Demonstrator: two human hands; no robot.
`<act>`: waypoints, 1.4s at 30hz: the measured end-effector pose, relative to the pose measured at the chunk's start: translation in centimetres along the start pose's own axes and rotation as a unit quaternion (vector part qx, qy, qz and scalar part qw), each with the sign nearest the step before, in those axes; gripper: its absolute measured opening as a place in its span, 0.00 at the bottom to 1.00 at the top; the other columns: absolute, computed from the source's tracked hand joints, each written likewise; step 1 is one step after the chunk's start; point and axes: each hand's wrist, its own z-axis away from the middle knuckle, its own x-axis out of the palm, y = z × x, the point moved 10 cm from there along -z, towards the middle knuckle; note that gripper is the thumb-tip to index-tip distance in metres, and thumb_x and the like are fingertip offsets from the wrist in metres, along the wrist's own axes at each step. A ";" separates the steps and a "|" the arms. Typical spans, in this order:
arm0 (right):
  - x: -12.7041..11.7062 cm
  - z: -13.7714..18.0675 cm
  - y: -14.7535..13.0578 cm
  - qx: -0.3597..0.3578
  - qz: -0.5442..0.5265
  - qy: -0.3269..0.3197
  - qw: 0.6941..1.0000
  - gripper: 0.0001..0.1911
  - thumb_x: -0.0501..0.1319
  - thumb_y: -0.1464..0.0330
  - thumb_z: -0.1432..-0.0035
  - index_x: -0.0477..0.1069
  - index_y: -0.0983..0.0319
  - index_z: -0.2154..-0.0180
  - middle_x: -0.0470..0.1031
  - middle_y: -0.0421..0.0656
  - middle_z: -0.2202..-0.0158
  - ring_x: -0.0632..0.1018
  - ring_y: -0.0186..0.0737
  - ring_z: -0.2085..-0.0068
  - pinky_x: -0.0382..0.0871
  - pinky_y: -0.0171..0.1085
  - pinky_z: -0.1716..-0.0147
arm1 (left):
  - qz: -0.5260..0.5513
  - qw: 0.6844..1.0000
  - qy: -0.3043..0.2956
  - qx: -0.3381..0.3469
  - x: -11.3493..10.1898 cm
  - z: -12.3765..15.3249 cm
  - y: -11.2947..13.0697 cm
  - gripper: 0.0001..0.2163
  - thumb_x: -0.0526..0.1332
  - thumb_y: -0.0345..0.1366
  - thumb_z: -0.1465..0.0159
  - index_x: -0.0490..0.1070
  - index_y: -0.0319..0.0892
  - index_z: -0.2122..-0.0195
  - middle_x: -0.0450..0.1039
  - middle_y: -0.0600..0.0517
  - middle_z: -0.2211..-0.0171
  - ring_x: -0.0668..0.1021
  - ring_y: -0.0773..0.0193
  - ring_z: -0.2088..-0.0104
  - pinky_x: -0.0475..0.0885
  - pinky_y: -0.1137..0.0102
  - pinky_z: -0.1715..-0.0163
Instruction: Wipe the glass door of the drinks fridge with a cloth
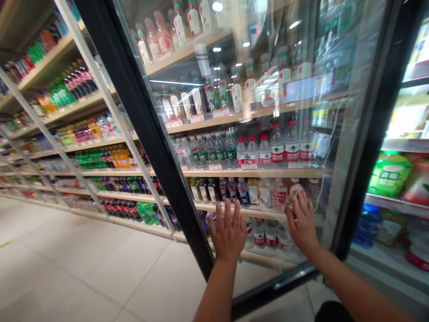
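Note:
A glass door (268, 264) with a black frame stands at an angle before me. My left hand (228, 235) is raised at the lower part of the glass, palm toward it and fingers spread, with nothing in it. To its right, my right hand (303, 223) presses a crumpled, pale cloth (295, 191) to the glass, fingers bent over it. Most of the cloth's lower side is hidden by the fingers. Through the pane, rows of bottled drinks (264, 150) show behind both hands, overlaid by reflections of ceiling lights.
Wooden shelves (117, 195) with soda and juice bottles run along the left. At the right, past the black door frame (363, 134), a lit cooler holds a green package (389, 174) and a blue container (368, 223). Pale floor tiles (83, 264) lie below.

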 end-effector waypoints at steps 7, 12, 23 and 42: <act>0.2 2.4 5.6 0.080 0.032 -0.008 0.996 0.29 0.49 0.64 0.31 0.51 0.64 0.32 0.54 0.62 0.32 0.55 0.55 0.30 0.53 0.65 0.37 | -0.002 1.000 0.003 0.001 0.0 0.0 0.0 0.30 0.58 0.40 0.32 0.51 0.44 0.32 0.57 0.45 0.33 0.49 0.52 0.30 0.44 0.51 0.31; -1.3 -0.6 10.2 0.209 -0.002 0.019 0.978 0.34 0.47 0.57 0.33 0.52 0.69 0.33 0.49 0.60 0.30 0.54 0.57 0.30 0.52 0.61 0.34 | 0.004 1.000 -0.003 -0.001 0.0 0.1 0.0 0.29 0.58 0.40 0.32 0.51 0.44 0.32 0.56 0.45 0.33 0.48 0.52 0.29 0.43 0.52 0.31; -3.5 -6.0 10.7 0.211 0.008 0.053 0.976 0.35 0.48 0.57 0.33 0.54 0.73 0.33 0.51 0.62 0.30 0.55 0.60 0.30 0.50 0.58 0.33 | 0.018 1.000 0.009 -0.006 -0.2 0.2 0.0 0.28 0.58 0.40 0.32 0.54 0.43 0.33 0.58 0.46 0.34 0.49 0.53 0.29 0.42 0.53 0.31; 0.4 -6.0 -8.9 -0.101 -0.002 0.000 0.995 0.36 0.51 0.73 0.33 0.39 0.55 0.29 0.49 0.52 0.29 0.49 0.50 0.28 0.50 0.60 0.34 | 0.041 0.999 0.001 -0.016 0.3 0.7 0.0 0.25 0.59 0.40 0.33 0.60 0.46 0.35 0.60 0.50 0.34 0.48 0.56 0.29 0.39 0.55 0.30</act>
